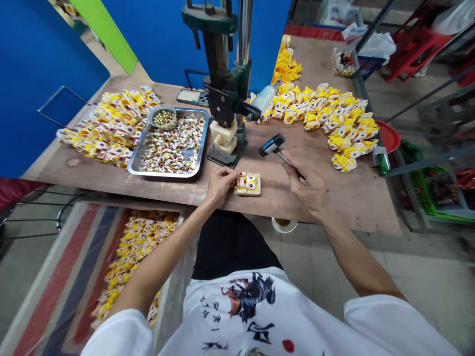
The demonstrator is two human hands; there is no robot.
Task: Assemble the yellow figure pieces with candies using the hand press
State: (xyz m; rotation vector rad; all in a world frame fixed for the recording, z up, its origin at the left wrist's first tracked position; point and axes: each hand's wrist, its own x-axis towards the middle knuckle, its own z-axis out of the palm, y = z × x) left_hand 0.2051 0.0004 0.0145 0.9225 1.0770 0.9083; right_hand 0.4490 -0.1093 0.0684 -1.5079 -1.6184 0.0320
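My right hand [306, 178] is closed round the handle of a hammer [272, 145], whose black and silver head is raised above the table. At the table's front edge a yellow and white plastic figure piece [248, 183] lies in a cream block mould [254, 193]. My left hand [221, 184] is at the left side of that mould, its fingertips pinched together against the figure piece; a small red bit shows at the fingertips. Just behind stands a green hand press [224, 99] with cream jaw blocks [223, 137].
A metal tray [166, 174] of small white-red parts holds a bowl of gold beads [163, 118]. Piles of yellow figures lie at left [111, 128] and right [319, 106]. A glue bottle [265, 96] sits by the press. A striped sack-lined box [70, 277] stands below left.
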